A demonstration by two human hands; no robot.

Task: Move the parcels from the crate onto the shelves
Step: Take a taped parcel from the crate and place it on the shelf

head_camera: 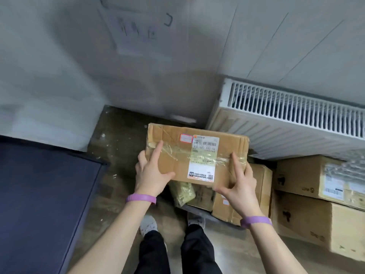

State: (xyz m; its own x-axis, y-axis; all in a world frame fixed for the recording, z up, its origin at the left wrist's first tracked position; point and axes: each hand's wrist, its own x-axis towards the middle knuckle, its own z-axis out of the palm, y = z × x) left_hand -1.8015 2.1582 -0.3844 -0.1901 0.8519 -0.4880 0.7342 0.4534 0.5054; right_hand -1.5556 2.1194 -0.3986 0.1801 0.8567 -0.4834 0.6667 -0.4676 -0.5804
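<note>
Parcel: a taped cardboard parcel (175, 155) with a white shipping label is held above the crate, in the middle.
Left hand (152, 171): the parcel's left edge is gripped; the index finger is laid straight on top and the other fingers are curled round the side.
Right hand (237, 182): the near right corner is gripped in the same manner.
Crate (197, 210): dark, on the floor below; a greenish padded packet (181, 191) and a brown carton (258, 180) are seen in it.
Right side: a white radiator (296, 119) is seen far, stacked cartons (308, 186) nearer.

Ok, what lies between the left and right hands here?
In the head view, the cardboard box spans the gap between the left hand and right hand. Its white shipping label and clear tape sit between them.
</note>
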